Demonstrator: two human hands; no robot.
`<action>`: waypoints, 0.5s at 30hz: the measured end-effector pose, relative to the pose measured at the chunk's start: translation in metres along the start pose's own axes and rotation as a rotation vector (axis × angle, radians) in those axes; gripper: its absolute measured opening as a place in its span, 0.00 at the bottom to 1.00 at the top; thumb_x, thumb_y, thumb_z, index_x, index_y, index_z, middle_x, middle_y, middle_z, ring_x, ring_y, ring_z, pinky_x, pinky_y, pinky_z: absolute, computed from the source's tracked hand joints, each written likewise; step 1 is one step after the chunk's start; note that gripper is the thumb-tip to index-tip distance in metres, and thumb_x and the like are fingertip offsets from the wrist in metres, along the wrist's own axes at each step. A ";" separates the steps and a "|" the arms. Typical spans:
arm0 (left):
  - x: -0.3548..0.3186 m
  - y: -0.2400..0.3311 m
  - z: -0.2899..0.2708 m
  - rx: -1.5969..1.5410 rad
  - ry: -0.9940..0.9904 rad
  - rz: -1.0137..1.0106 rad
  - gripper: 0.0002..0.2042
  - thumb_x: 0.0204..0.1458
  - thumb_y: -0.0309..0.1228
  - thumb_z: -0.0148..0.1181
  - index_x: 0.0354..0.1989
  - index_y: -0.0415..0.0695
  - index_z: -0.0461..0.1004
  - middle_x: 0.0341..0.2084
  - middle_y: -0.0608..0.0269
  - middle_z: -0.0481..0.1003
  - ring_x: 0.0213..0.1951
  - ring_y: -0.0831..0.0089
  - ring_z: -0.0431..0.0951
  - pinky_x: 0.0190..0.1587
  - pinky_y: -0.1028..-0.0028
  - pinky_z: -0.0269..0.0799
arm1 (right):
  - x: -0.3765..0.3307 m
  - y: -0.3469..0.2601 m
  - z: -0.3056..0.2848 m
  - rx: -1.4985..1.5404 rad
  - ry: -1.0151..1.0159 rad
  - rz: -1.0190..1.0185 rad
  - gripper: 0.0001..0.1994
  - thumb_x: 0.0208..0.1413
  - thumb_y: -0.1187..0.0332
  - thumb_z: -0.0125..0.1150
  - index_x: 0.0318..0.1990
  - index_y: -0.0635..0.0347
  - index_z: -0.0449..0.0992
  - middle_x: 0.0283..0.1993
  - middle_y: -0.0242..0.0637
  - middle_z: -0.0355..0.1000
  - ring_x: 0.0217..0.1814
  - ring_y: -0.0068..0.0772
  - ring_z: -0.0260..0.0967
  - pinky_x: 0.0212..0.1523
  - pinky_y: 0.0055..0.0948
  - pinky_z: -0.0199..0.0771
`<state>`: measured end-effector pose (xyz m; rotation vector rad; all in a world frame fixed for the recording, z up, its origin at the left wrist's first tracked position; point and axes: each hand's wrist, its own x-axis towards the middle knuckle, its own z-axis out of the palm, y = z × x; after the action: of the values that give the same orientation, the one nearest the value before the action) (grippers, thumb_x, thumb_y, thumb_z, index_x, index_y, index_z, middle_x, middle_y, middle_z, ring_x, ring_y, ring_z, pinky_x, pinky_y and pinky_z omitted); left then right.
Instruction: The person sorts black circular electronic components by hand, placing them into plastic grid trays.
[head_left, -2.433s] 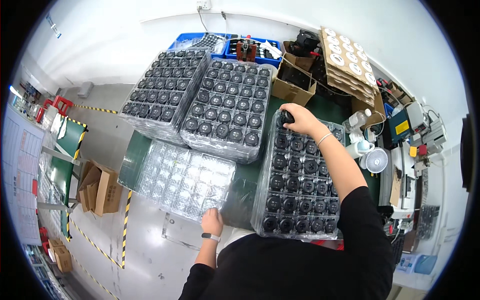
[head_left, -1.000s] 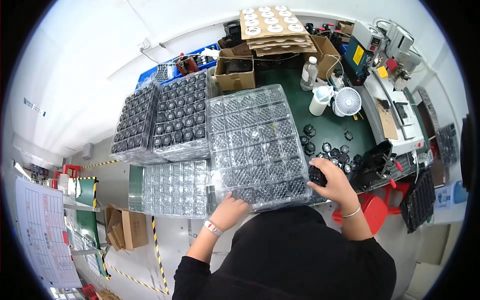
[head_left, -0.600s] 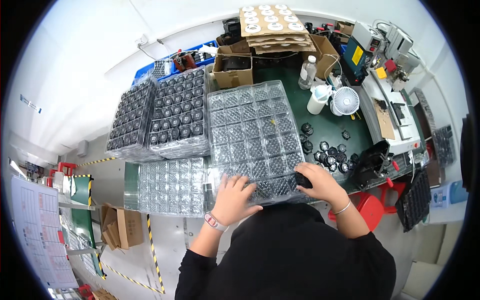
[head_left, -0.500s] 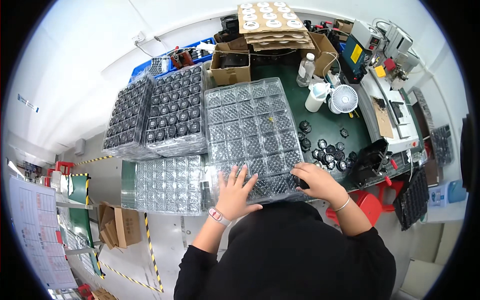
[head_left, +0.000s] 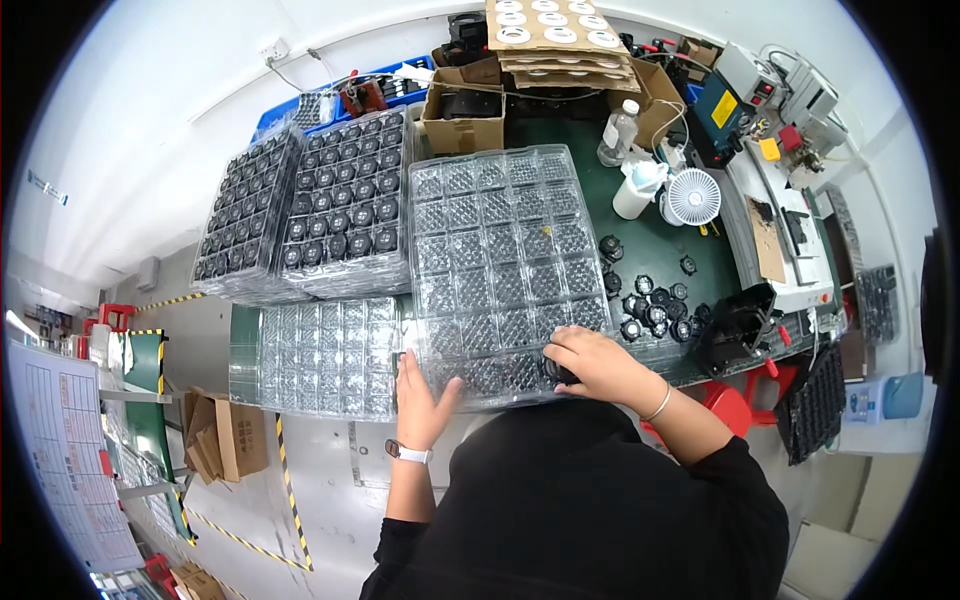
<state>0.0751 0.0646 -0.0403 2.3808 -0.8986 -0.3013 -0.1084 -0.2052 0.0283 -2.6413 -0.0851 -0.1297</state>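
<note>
A clear plastic tray with rows of square pockets lies in front of me on the workbench. My right hand is over its near edge, with fingers closed on a dark round part; the grip hides some of the part. Beside the tray's near left corner, my left hand has its fingers stretched out and its thumb apart. It holds nothing, and its fingertips are at the tray's side. Several loose black round parts are scattered on the green bench top to the right of the tray.
Stacked trays of black round parts stand at the back left, behind another clear tray. To the right are a small white fan, a bottle and a black fixture. Cardboard sheets with white rings lie behind.
My left hand has drawn off the tray's front pockets to its left side. My right hand has moved left along the near edge with the dark round part.
</note>
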 end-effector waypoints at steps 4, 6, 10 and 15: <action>-0.004 0.003 0.001 -0.222 -0.039 -0.036 0.43 0.57 0.40 0.63 0.70 0.25 0.44 0.67 0.28 0.55 0.69 0.42 0.58 0.69 0.60 0.55 | 0.007 -0.001 0.006 0.002 -0.027 -0.012 0.27 0.41 0.69 0.74 0.51 0.60 0.70 0.54 0.46 0.70 0.62 0.51 0.66 0.64 0.44 0.66; -0.005 0.001 0.007 -0.283 -0.033 -0.047 0.43 0.58 0.40 0.62 0.70 0.25 0.43 0.67 0.29 0.56 0.69 0.45 0.59 0.69 0.62 0.55 | 0.011 -0.005 0.007 0.005 -0.050 -0.019 0.27 0.40 0.70 0.75 0.50 0.60 0.70 0.53 0.45 0.70 0.61 0.51 0.66 0.64 0.44 0.66; -0.007 0.001 0.010 -0.280 -0.011 -0.034 0.42 0.59 0.39 0.61 0.71 0.26 0.43 0.67 0.30 0.56 0.69 0.45 0.59 0.69 0.62 0.55 | 0.010 -0.012 -0.001 -0.069 -0.124 0.033 0.29 0.39 0.71 0.75 0.51 0.59 0.69 0.51 0.45 0.70 0.59 0.50 0.67 0.60 0.43 0.68; -0.007 0.004 0.008 -0.270 -0.039 -0.032 0.42 0.59 0.38 0.61 0.71 0.26 0.43 0.67 0.30 0.55 0.69 0.45 0.59 0.68 0.61 0.56 | 0.004 -0.017 -0.001 -0.208 -0.172 -0.015 0.32 0.38 0.70 0.76 0.54 0.58 0.68 0.53 0.44 0.69 0.59 0.49 0.67 0.60 0.42 0.68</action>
<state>0.0648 0.0628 -0.0448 2.1477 -0.7839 -0.4538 -0.1058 -0.1906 0.0377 -2.8556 -0.1572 0.0885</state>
